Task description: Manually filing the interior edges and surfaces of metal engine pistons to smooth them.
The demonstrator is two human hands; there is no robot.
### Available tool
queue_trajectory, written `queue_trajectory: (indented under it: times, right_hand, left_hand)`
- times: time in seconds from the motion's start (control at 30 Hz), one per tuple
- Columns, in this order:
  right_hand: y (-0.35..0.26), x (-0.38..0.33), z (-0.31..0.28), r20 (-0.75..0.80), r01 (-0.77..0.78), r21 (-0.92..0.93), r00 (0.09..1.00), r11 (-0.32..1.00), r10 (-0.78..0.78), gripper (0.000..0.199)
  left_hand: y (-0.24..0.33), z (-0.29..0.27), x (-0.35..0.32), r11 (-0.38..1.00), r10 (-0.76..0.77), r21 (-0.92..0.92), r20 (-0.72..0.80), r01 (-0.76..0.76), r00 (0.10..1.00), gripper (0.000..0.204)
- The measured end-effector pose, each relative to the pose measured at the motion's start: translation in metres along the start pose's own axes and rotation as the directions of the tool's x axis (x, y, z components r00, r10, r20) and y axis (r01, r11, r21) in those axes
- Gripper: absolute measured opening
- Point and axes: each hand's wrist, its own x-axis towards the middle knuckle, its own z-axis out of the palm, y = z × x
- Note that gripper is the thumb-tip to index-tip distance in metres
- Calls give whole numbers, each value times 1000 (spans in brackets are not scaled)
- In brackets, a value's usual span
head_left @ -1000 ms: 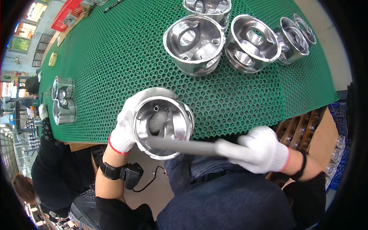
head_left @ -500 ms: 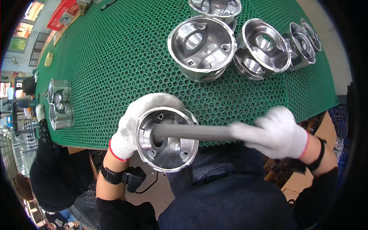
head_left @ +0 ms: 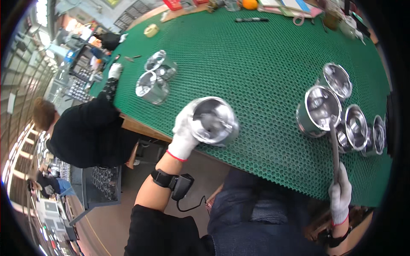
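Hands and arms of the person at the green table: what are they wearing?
Both the left hand and the right hand wear white knit gloves with a red-trimmed cuff. The left forearm carries a black strap with a small black box and a dangling black cable. The sleeves are black.

Piston [head_left: 213,120] in left hand [head_left: 184,132]

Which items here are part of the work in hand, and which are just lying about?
In hand:
- left hand holds a piston
- right hand holds a metal rod
- cluster of pistons by the rod tip

Lying about:
- two pistons by a co-worker's hand
- tape roll
- orange
- green mat
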Motion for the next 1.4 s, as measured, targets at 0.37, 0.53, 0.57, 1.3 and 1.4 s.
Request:
queue_trajectory:
  times: [0.37, 0.53, 0.57, 1.3, 1.4]
  right_hand:
    - [71, -38, -2, -124, 44, -130, 991, 991, -60, 71]
    - [67, -32, 3, -110, 119, -259, 982, 958, -152, 71]
    - [62, -29, 5, -92, -9, -232, 996, 973, -13, 71]
    - [5, -18, 17, -284, -60, 143, 954, 988, 99, 62]
    - [13, -22, 21, -315, 1, 349, 942, 937, 116, 75]
  left_hand:
    - [65, -197, -32, 850, 521, 407, -553, -334, 650, 47]
    - [60, -220, 24, 704, 679, 707, -697, 67, 230, 26]
    - [58, -222, 33, 620, 744, 778, -625, 103, 236, 28]
    - [-2, 251, 60, 13, 197, 477, 860, -879, 470, 23]
    - [1, 237, 48, 61, 240, 514, 824, -856, 512, 15]
